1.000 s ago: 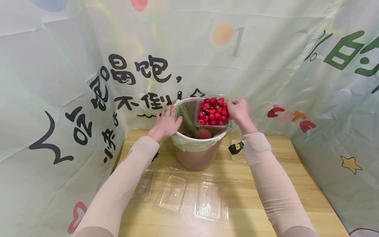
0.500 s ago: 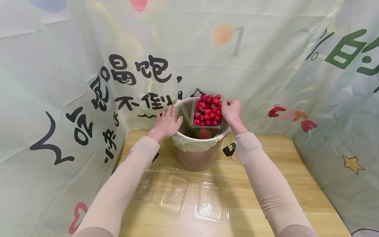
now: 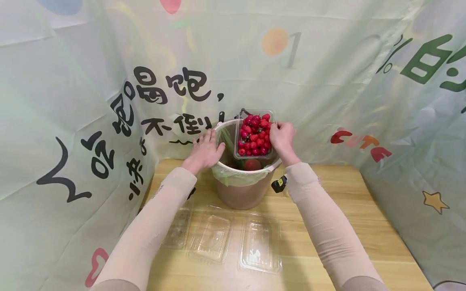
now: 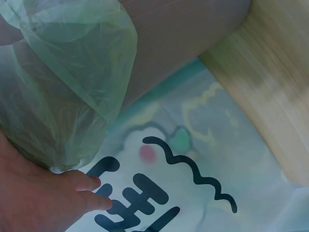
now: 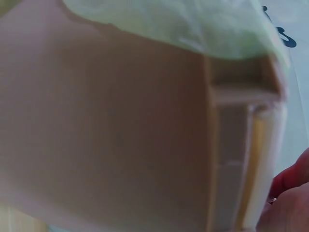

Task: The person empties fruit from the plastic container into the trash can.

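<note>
In the head view, my left hand [image 3: 206, 149] rests with its fingers straight on the left rim of a brown bin [image 3: 240, 196]. A pale green bag [image 3: 227, 178] lines that bin and folds over its rim. My right hand [image 3: 283, 138] pinches the right edge of a transparent plastic box [image 3: 251, 157] full of red berries [image 3: 256, 135], tilted over the bin's mouth. Below the box, inside the bin, shows a round reddish peach-like fruit [image 3: 252, 164]. The left wrist view has the left hand [image 4: 48, 195] beside the bag; the right wrist view shows part of the right hand [image 5: 292, 205].
Transparent plastic trays [image 3: 211, 238] lie on the wooden table [image 3: 335, 218] in front of the bin, another tray [image 3: 260, 246] right of them. Printed fabric walls [image 3: 327, 81] enclose the table at the back and on both sides.
My right hand has carried the berry box a short way left over the bin, and the box now tilts slightly more. The left hand has stayed on the rim.
</note>
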`<state>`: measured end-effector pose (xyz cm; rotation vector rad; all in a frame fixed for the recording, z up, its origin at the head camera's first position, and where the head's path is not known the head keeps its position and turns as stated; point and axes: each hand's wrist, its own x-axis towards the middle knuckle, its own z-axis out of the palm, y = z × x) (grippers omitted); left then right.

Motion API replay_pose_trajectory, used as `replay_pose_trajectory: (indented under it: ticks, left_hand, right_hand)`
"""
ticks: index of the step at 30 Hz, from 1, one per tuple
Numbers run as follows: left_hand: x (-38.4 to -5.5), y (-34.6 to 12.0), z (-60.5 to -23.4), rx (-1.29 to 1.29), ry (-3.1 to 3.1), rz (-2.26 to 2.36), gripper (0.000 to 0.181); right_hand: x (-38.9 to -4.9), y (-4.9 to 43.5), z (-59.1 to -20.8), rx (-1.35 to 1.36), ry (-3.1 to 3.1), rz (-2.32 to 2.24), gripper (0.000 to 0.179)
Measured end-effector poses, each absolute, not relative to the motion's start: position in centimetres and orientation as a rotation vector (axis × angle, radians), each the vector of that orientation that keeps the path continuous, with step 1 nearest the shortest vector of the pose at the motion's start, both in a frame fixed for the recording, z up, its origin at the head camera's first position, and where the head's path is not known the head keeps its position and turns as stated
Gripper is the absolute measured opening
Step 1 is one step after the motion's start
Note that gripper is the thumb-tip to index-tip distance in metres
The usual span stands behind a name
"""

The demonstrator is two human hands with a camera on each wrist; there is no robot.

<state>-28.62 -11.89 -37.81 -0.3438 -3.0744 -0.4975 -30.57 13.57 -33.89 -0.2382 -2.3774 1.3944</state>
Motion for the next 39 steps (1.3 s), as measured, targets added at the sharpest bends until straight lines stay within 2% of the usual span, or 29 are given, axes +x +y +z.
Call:
replay_pose_trajectory:
  ticks: [10,24,39]
  left_hand:
    - [-28.6,-11.8,-37.7,-0.353,-3.075,-0.486,0.082]
    - [-28.8,-11.8,-37.8,-0.346,-3.077,-0.506,0.081]
    - [-28.7,-11.9,-37.8,-0.355,-3.072,-0.507,0.082]
  right_hand:
    - [-30.2,12.9,-34.4,-0.199,-2.337,1.383,0.033]
    - [-30.0,12.6,-34.9,-0.138,-2.28,1.437,0.037]
    - [-30.2,12.5,-35.4,-0.069,-2.215,1.436,0.034]
